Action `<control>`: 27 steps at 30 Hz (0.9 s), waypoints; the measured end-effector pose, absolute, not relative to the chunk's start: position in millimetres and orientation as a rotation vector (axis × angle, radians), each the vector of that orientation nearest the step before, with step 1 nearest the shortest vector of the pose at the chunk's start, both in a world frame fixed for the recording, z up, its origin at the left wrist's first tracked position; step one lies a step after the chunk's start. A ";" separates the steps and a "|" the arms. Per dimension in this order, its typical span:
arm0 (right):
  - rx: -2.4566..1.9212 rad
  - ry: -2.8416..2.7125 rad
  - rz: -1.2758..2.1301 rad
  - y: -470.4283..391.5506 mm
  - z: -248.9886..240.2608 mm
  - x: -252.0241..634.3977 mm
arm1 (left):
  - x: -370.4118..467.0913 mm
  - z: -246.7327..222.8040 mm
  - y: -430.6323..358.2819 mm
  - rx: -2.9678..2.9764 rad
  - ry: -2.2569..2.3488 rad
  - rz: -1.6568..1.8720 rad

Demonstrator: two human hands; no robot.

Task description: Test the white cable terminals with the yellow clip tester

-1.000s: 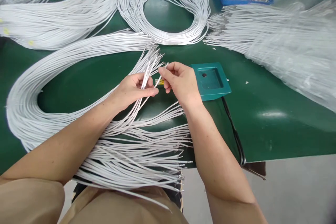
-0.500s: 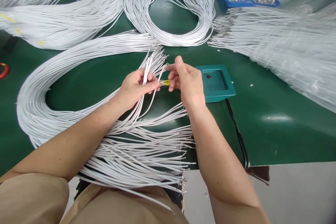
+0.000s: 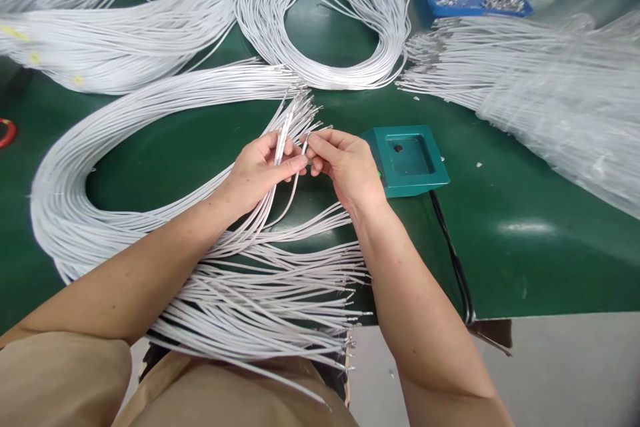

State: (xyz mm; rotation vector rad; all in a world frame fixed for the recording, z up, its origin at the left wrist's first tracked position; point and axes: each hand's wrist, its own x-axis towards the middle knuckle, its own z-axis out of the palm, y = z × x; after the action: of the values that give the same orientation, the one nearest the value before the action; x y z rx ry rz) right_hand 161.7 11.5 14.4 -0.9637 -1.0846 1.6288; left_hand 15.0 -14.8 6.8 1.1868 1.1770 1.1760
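Note:
Several white wires (image 3: pixel 269 203) run up through my left hand (image 3: pixel 263 163), which is closed around them with the thumb pointing right. My right hand (image 3: pixel 345 163) meets it at the fingertips, pinching the end of one white wire (image 3: pixel 299 170) that bows out from the rest. What lies between the two thumbs is mostly covered by fingers. Beneath my forearms spreads a fan of white wires (image 3: pixel 270 293), their stripped or metal-tipped ends toward the right. A teal device with a recessed top (image 3: pixel 437 177) sits just right of my right hand, a small green light showing on its side.
A long looped wire bundle (image 3: pixel 55 187) curves on the left of the green table (image 3: pixel 525 260). More bundles (image 3: pixel 350 77) lie behind it. At the back right are a blue tray (image 3: pixel 473 11) of small metal parts and plastic-wrapped wires (image 3: pixel 550 87). A black cable (image 3: pixel 453 253) hangs over the front edge.
My right hand has moved left and closed its fingers on the wire end beside my left hand. The yellow piece that showed between the hands is now hidden. My left hand stays nearly still.

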 end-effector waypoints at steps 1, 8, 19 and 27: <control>-0.944 -1.061 1.694 11.3 14.6 161.5 | 15.4 7.1 -15.0 1.188 1.192 1.197; -0.932 -1.035 1.795 9.7 20.4 162.0 | 15.7 9.4 -15.3 1.224 1.207 1.160; -1.009 -1.222 1.595 13.6 20.0 170.2 | 14.7 9.7 -16.2 1.295 1.220 1.149; -1.120 -1.246 1.528 11.6 24.6 168.5 | 15.9 10.6 -17.7 1.327 1.292 1.233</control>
State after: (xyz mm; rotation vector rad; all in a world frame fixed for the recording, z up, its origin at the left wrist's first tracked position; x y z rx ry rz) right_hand 168.5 11.6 24.6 -1.1196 -1.2455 1.5283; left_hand 15.9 -17.7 10.6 1.3269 1.2920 1.2331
